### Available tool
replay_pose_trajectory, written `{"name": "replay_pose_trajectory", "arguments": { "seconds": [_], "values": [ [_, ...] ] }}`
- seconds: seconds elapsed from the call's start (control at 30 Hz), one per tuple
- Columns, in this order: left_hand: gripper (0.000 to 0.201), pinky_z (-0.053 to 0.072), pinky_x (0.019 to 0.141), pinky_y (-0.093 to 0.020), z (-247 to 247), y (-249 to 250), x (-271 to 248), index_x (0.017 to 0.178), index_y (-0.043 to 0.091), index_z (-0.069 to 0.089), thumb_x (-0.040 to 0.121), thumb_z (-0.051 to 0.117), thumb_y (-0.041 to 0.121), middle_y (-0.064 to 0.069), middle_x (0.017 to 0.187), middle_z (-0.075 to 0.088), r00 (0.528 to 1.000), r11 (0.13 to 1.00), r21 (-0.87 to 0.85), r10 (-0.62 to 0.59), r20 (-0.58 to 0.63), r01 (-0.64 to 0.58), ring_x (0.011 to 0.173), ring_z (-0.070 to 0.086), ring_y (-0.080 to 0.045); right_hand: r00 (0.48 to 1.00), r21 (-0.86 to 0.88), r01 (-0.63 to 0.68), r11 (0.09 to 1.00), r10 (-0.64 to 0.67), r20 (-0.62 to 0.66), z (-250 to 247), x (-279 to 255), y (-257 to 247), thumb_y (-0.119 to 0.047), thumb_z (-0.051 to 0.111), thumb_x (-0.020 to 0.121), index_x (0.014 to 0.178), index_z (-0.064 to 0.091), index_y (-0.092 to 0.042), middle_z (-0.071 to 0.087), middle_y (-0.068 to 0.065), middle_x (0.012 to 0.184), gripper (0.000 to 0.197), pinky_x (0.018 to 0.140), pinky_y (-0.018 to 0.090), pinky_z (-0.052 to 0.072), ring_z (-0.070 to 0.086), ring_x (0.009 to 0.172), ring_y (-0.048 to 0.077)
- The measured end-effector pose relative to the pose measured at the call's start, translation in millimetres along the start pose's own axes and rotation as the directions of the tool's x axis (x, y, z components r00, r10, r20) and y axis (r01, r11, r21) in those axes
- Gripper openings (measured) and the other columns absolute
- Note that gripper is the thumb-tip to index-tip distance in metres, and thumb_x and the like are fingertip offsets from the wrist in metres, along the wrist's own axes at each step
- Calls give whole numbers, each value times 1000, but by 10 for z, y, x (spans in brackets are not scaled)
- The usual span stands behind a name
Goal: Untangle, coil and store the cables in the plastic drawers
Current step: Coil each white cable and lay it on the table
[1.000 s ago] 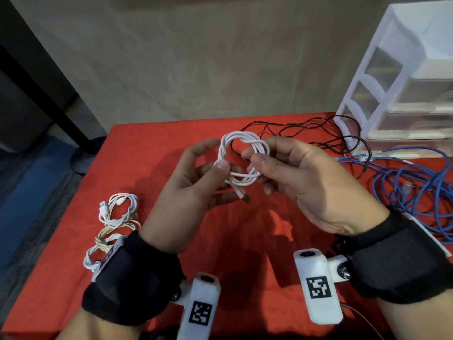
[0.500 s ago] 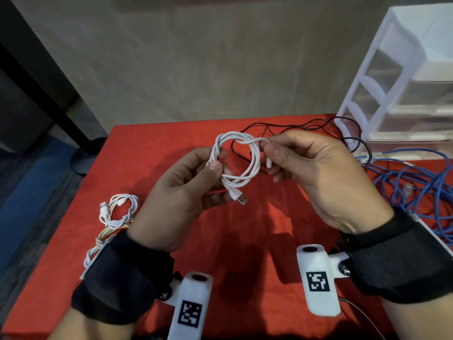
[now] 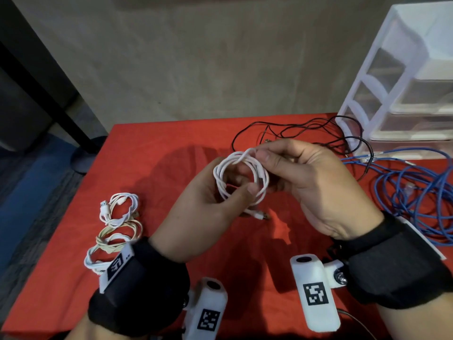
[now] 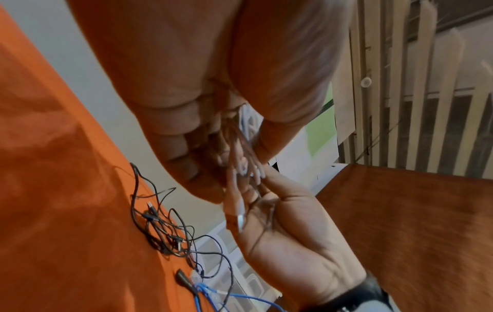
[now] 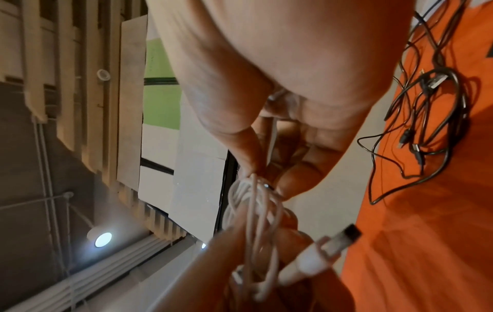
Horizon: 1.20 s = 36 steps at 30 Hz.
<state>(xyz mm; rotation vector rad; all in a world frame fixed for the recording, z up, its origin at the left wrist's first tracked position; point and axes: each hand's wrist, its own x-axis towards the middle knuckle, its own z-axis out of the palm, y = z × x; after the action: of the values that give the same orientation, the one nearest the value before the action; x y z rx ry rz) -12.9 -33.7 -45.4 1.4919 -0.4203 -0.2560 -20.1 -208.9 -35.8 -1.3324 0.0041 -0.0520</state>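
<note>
The red table (image 3: 152, 148) fills the lower half of the head view, and at the upper right edge of the frame stand the white plastic drawers (image 3: 402, 77), their clear fronts facing right. Below them, along the right edge, my blue cable (image 3: 416, 192) lies in a loose heap on the cloth, and just left of the drawers a thin black cable (image 3: 306, 126) sprawls in tangled loops near the table's far edge. In the lower left of the frame three coiled cables (image 3: 115, 227) lie side by side in a row, already bundled. In the middle of the frame I hold the white cable (image 3: 241, 177) up above the table as a small round coil. My left hand (image 3: 203, 212) grips the coil's lower side, thumb pressed over the strands with the fingers curled behind them. My right hand (image 3: 316, 187) pinches the top of the coil between thumb and forefinger, the other fingers folded in. Under my left thumb the cable's USB plug (image 3: 263, 215) hangs free from the coil, pointing right.
</note>
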Motion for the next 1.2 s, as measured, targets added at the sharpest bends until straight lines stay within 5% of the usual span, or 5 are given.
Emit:
{"name": "replay_pose_trajectory", "arguments": {
  "seconds": [0.1,0.57,0.67,0.9,1.2],
  "values": [
    [33,60,82,-52,7,-15,3,120,-2,59,91,71,9,-28,103,63,1000,999,18,-31,5,30,88,64,-21,1000,-66,26,997,-27,-8,15,-7,4,-14,73,86,92,77,-9,77,15,87,10,66,30,54,69,77,24],
    [15,53,59,-22,-50,56,29,110,-1,60,96,62,-2,-4,82,64,998,999,36,7,60,-9,72,61,-9,996,-225,87,970,-78,47,13,-54,-54,-7,81,81,99,75,-5,77,15,90,19,70,19,52,69,75,14],
    [27,54,58,-42,-75,29,43,107,-9,56,98,65,14,-10,84,61,997,1000,-24,-14,78,16,72,60,-17,996,-84,-20,996,27,79,-20,-58,-106,-7,77,77,99,72,3,74,25,100,25,71,17,51,67,81,18],
    [82,43,45,-26,-43,51,38,117,4,62,82,50,78,-10,73,65,993,970,-214,-115,9,114,47,55,-15,957,-60,-176,983,185,221,-87,-53,-82,-19,71,82,104,66,5,56,17,97,33,80,45,30,45,95,29],
    [44,50,50,-35,-27,104,29,114,13,66,99,42,48,-21,71,65,998,997,-71,-38,-58,34,53,59,-31,985,-285,50,957,0,173,23,-68,-39,-36,68,91,101,69,-19,64,-2,79,20,59,22,43,54,70,7]
  ]
}}
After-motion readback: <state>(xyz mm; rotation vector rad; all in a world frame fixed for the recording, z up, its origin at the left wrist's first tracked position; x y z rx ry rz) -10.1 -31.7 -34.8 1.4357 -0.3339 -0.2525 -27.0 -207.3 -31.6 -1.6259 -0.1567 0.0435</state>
